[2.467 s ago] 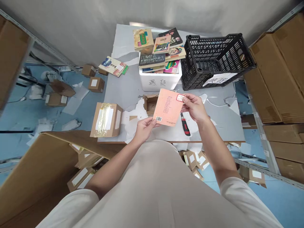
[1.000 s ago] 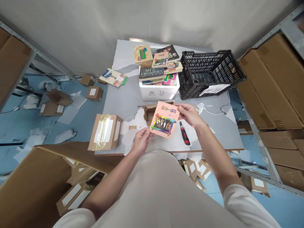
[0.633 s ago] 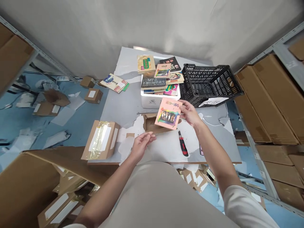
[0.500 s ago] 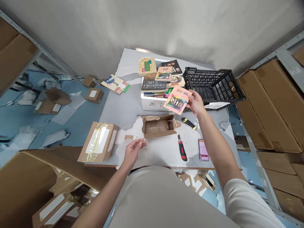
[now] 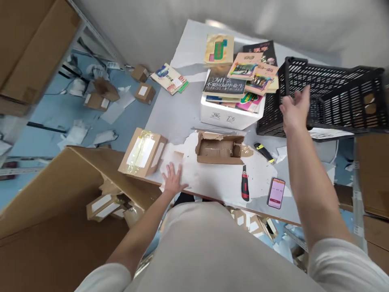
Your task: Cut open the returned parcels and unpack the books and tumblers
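Note:
My left hand lies flat on the front part of the table, fingers spread, holding nothing. My right hand is raised at the near left side of the black plastic crate. Its fingers are apart with nothing in them; whether they touch the crate is unclear. Left of it, a pink book rests on the pile in a white foam box. A second pink book, a black book and several others stack there.
An open cardboard box sits mid-table. Near it are a red-black utility knife, a yellow-black knife and a phone. A taped carton stands left; books lie behind it. A large carton is at lower left.
The pink book has left my right hand and lies on the pile. That hand moved right to the crate. My left hand went from raised, curled fingers to flat on the table. The view shifted.

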A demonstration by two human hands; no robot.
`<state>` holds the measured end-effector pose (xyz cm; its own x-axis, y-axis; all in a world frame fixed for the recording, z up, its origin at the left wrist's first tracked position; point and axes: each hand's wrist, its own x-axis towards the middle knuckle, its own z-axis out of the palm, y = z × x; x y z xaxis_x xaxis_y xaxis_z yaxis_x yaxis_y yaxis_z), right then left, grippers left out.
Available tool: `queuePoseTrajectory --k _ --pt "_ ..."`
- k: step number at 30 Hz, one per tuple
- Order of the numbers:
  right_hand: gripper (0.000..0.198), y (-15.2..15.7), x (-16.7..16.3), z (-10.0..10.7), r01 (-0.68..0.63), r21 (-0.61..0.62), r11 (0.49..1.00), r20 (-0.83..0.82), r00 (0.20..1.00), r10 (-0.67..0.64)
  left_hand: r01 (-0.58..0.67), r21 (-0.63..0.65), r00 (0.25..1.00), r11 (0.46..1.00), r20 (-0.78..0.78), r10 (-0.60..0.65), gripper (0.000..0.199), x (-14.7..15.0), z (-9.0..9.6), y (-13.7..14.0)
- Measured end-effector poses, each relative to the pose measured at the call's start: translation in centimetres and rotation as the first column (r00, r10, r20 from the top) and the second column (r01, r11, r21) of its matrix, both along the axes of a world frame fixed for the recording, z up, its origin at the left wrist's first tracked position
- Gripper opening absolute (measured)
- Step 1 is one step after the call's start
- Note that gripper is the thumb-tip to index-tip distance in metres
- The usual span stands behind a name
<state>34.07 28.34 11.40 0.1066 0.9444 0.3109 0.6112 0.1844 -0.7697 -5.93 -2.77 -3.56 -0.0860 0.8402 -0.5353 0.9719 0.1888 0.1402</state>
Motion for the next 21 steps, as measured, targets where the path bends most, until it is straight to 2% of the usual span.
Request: queuePoseTrajectory --k 1,2,4,6,9,12,15,17,21 --pt "0.065 -3.0 0.1 0.4 0.071 -0.055 0.996 -0.131 0.988 -0.078 0.012 -0.002 1.0 1.0 0.005 -0.012 0.115 -0.1 -0.4 0.8" --pt "0.069 -6.3 0.0 0.8 0.085 -0.075 0.993 -0.223 0.97 -0.1 0.021 -0.003 1.0 1.0 0.012 -0.021 0.113 -0.4 -0.8 1.5" --pt "0.068 -13.1 -0.4 1.4 0.092 -0.054 0.994 -0.316 0.943 -0.105 0.03 -0.008 0.998 1.0 0.048 -0.029 0.104 -1.1 -1.6 2.8" --pt "0.063 -19.4 -1.3 1.2 0.139 -0.093 0.986 -0.312 0.936 -0.161 0.029 0.008 0.995 1.0 0.096 -0.029 0.08 -2.1 -2.3 3.7" --pt "0.06 -26.7 -3.0 -0.9 0.316 -0.204 0.927 -0.19 0.916 -0.354 0.075 0.059 0.985 0.995 0.15 -0.083 0.037 -3.4 -3.3 4.3" --pt "0.055 -31.5 -4.5 -4.1 0.427 -0.321 0.845 -0.093 0.874 -0.477 0.139 0.063 0.974 0.988 0.169 -0.148 0.029 -4.4 -3.8 4.6" --pt "0.051 -34.9 -6.3 -6.6 0.473 -0.401 0.785 -0.046 0.845 -0.533 0.164 0.074 0.968 0.984 0.182 -0.175 0.029 -4.9 -4.0 4.8" --pt "0.048 -36.6 -7.8 -7.4 0.489 -0.411 0.769 -0.018 0.84 -0.543 0.164 0.091 0.964 0.982 0.195 -0.179 0.029 -5.2 -4.1 4.7" --pt "0.043 -39.2 -10.9 -7.8 0.447 -0.444 0.777 0.036 0.875 -0.483 0.092 0.146 0.974 0.985 0.193 -0.12 0.034 -6.2 -3.6 3.7"
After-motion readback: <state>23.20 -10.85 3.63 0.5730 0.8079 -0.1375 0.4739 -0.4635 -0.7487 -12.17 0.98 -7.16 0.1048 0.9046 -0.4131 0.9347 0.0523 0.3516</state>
